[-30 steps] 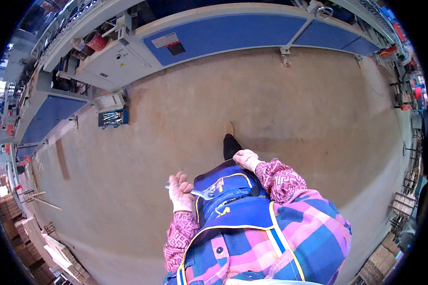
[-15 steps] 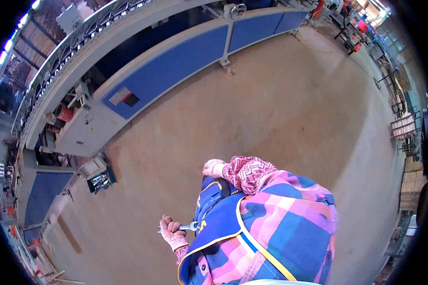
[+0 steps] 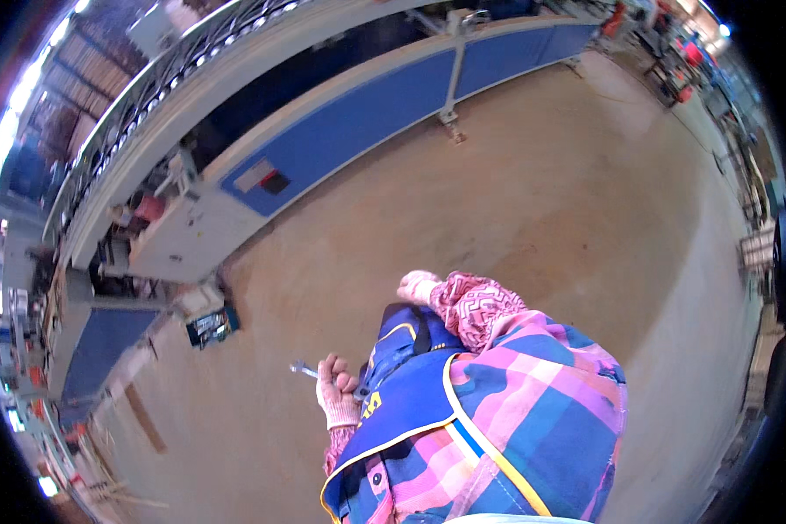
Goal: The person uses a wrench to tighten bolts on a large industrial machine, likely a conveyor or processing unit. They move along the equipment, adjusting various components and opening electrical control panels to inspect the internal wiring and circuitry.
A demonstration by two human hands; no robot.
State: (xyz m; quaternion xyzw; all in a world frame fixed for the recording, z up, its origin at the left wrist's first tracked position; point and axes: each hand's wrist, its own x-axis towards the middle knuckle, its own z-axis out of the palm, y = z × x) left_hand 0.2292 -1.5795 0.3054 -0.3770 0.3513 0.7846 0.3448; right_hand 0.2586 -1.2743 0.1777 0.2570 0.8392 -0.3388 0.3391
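My left hand [image 3: 337,390], in a pale knit glove, is closed around a metal wrench [image 3: 303,369]. One end of the wrench sticks out to the left of the fist; a greyish bit shows on the other side, by my apron. My right hand [image 3: 417,286], also gloved, is held out ahead of my body with its fingers curled. Its palm side is hidden, so what it holds, if anything, does not show. Both hands are above the floor, apart from each other. Below them hangs my blue apron [image 3: 415,389] with yellow edging.
A long machine with blue panels [image 3: 358,109] and a roller top runs along the far left. Beside its base sits an open blue box of metal tools [image 3: 211,328]. A strip [image 3: 145,419] lies on the concrete floor [image 3: 515,201]. Stacked material [image 3: 758,250] stands at the right.
The machine and toolbox have shifted right and slightly down in view. My left hand has turned, so the wrench now points out to the left. The right hand has moved slightly up and right in view.
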